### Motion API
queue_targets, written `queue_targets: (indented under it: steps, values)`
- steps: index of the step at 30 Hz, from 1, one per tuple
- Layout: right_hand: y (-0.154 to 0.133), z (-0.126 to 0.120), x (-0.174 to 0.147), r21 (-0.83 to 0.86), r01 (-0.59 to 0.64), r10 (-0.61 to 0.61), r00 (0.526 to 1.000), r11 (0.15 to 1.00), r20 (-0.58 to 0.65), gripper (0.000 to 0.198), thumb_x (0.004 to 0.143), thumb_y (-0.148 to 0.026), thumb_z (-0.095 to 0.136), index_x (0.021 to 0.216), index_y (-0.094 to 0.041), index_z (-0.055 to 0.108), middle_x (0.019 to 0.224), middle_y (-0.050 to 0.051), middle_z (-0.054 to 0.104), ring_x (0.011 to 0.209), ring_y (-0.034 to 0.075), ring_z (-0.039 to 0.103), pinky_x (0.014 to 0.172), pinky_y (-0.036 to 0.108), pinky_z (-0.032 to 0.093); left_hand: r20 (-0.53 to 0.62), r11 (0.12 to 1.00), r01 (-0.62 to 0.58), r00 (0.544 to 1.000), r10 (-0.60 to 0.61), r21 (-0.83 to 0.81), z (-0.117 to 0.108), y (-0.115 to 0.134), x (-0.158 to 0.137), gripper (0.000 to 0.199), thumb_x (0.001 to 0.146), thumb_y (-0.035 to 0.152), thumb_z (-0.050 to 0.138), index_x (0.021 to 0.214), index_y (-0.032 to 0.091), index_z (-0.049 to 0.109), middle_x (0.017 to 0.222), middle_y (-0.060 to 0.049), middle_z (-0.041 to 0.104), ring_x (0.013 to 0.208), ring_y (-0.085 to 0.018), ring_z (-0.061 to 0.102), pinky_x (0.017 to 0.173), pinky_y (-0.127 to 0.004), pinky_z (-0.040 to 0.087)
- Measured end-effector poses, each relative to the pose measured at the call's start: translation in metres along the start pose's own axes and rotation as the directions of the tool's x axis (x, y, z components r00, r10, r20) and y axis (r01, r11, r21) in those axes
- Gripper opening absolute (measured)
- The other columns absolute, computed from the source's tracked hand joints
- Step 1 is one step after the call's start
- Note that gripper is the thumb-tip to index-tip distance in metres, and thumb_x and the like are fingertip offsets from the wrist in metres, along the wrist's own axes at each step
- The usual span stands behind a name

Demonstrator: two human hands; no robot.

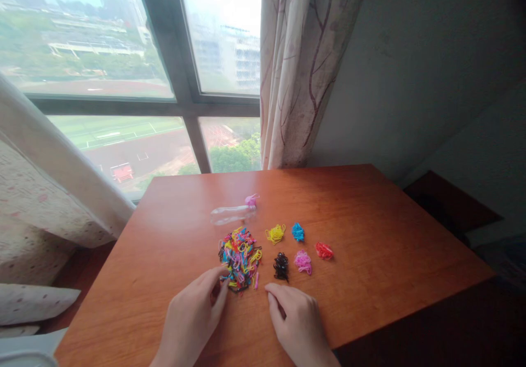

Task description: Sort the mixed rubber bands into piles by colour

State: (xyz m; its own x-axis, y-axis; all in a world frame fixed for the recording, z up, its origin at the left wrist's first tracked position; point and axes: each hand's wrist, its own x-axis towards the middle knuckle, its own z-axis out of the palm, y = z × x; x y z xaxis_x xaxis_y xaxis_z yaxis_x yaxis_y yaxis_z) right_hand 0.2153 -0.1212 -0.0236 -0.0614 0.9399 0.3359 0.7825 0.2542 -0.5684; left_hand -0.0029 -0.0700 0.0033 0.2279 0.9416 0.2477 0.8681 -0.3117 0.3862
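Observation:
My left hand (197, 301) reaches the near left edge of a mixed pile of small coloured rubber bands (240, 257). Its thumb and forefinger are bent together in a pinch at the bands; what lies between the tips is too small to make out. My right hand (293, 312) rests on the table to the right of that pile, just below a clump of black rubber bands (281, 266). Its fingers are curled and the thumb meets the forefinger, hiding whatever they may hold. A single pink band (257, 280) lies at the pile's near right edge.
Sorted clumps lie right of the pile: yellow bands (275, 234), blue bands (298, 231), pink bands (303, 262) and red bands (324, 251). Behind the pile is a clear plastic item (232, 213) with something pink (251, 200) at its end. The wooden table (370, 285) adjoins a window.

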Motion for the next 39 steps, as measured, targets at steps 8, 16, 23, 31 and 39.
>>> queue_targets:
  steps: [8,16,23,31,39]
  values:
    - [-0.002,-0.002,-0.003,0.020,0.006,-0.007,1.000,1.000,0.004,0.028,0.094,-0.015,0.042,0.096,-0.024,0.069,0.078,0.002,0.071,0.072,0.016,0.067,0.066,0.023,0.043,0.080,0.986,-0.137,0.986,0.145,-0.100,0.005,0.027,0.008,0.020,0.093,0.024,0.045,0.092,0.026,0.065,0.075,0.003,0.073,0.060,-0.012,0.067,0.056,-0.019,0.045]
    - [-0.003,-0.003,-0.007,0.032,0.018,-0.018,1.000,0.999,0.023,0.027,0.094,-0.014,0.040,0.092,-0.023,0.065,0.073,0.001,0.067,0.067,0.017,0.063,0.063,0.025,0.037,0.310,0.976,-0.217,0.927,0.209,-0.007,0.017,0.071,0.044,0.020,0.094,0.017,0.044,0.091,0.023,0.062,0.085,-0.001,0.072,0.075,-0.016,0.068,0.061,-0.022,0.042]
    - [-0.002,-0.003,-0.006,0.040,0.026,-0.026,1.000,0.999,0.016,0.024,0.091,-0.010,0.041,0.082,-0.022,0.060,0.071,0.001,0.065,0.066,0.015,0.062,0.063,0.023,0.035,0.375,0.966,-0.258,0.893,0.248,-0.024,0.024,0.078,0.055,0.017,0.089,0.012,0.048,0.088,0.022,0.061,0.083,-0.003,0.071,0.077,-0.017,0.068,0.062,-0.022,0.043]
    - [-0.003,-0.004,-0.005,0.019,0.031,-0.031,0.999,0.999,0.007,0.024,0.090,-0.011,0.041,0.076,-0.022,0.058,0.069,0.001,0.064,0.064,0.015,0.062,0.061,0.025,0.034,0.386,0.965,-0.258,0.887,0.253,-0.042,0.023,0.080,0.057,0.018,0.088,0.014,0.051,0.097,0.024,0.063,0.089,-0.003,0.073,0.080,-0.019,0.070,0.064,-0.023,0.045]
    - [-0.003,-0.003,-0.005,0.025,-0.003,0.003,1.000,1.000,0.010,0.027,0.095,-0.016,0.040,0.094,-0.025,0.065,0.075,0.000,0.068,0.070,0.016,0.065,0.065,0.025,0.038,0.201,0.979,-0.106,0.970,0.140,-0.174,0.005,0.032,0.029,0.020,0.093,0.026,0.047,0.095,0.025,0.067,0.084,0.000,0.074,0.068,-0.014,0.069,0.062,-0.020,0.048]
